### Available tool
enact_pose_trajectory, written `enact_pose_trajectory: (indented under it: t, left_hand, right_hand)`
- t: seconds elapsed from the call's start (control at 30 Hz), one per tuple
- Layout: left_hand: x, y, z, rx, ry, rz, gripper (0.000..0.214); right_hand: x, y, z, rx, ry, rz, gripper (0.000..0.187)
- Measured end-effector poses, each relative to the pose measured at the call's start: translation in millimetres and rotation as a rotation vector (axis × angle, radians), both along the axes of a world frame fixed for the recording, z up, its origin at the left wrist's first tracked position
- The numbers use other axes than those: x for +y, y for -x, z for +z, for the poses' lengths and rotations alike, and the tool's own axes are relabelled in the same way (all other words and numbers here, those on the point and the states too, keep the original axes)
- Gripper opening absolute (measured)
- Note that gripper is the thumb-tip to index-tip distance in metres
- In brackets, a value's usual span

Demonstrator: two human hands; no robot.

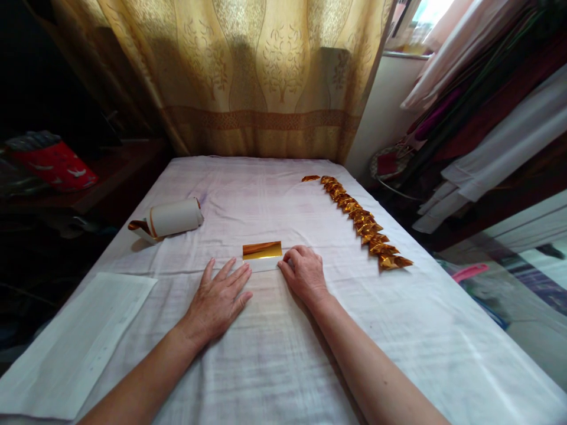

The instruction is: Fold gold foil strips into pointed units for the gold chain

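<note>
A small sheet of gold foil paper (261, 250) lies on the white cloth in front of me, its lower strip white. My left hand (220, 300) rests flat with fingers spread, its fingertips at the sheet's lower left corner. At the right end, my right hand (305, 271) has its fingers curled, thumb and forefinger pinching the paper's edge. Off to the right runs a row of folded gold foil pieces (364, 226), overlapping one another. One flat folded gold piece (310, 178) sits apart at the far end of that row.
A white roll (175, 218) with gold foil at its loose end lies on the left of the cloth-covered table (248, 195). White paper (84, 336) lies at the front left. Behind hangs a gold curtain (274, 71); clothes (500, 136) hang at right.
</note>
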State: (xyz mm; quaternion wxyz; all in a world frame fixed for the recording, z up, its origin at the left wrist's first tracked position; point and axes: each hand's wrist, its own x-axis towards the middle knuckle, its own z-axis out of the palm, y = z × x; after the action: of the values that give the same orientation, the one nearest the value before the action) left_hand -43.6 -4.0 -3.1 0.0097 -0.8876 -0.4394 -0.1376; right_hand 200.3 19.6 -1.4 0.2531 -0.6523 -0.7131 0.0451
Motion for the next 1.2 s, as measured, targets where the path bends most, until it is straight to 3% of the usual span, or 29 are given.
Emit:
enact_pose_trajectory:
  t: [0.13,0.27,0.4,0.5,0.73,0.97,1.1,1.2]
  left_hand:
    - [-2.4,-3.7,-0.7,0.012,-0.011,0.036,0.045]
    - [-2.9,-5.2,-4.2,0.011,-0.029,0.043,0.044]
    - [-1.7,-3.3,-8.0,-0.005,-0.053,0.044,0.045]
    - [-1.7,-3.0,-8.0,-0.017,-0.056,0.043,0.046]
    - [-2.8,-5.0,-7.3,-0.021,-0.016,0.063,0.043]
    - [2.0,-6.2,-3.7,-0.104,-0.027,0.064,0.036]
    - [16.9,-16.1,12.6,-0.155,0.051,0.101,0.019]
    - [32.3,-23.7,19.7,-0.162,0.068,0.126,0.008]
  right_hand:
    - [-1.7,0.3,0.2,-0.003,-0.074,0.029,0.008]
    - [-8.6,12.7,6.0,-0.019,-0.187,0.166,0.024]
    - [-16.8,29.5,7.3,-0.122,-0.014,0.449,0.042]
    - [-20.4,33.2,5.6,-0.176,0.155,0.518,0.057]
    - [-26.0,2.2,8.3,-0.231,0.303,0.435,0.064]
    - [-32.3,-19.3,7.2,-0.244,0.298,0.354,0.061]
    - [-28.1,-12.9,13.1,-0.184,0.234,0.299,0.048]
    - [-16.1,-8.7,20.6,-0.092,0.173,0.272,0.026]
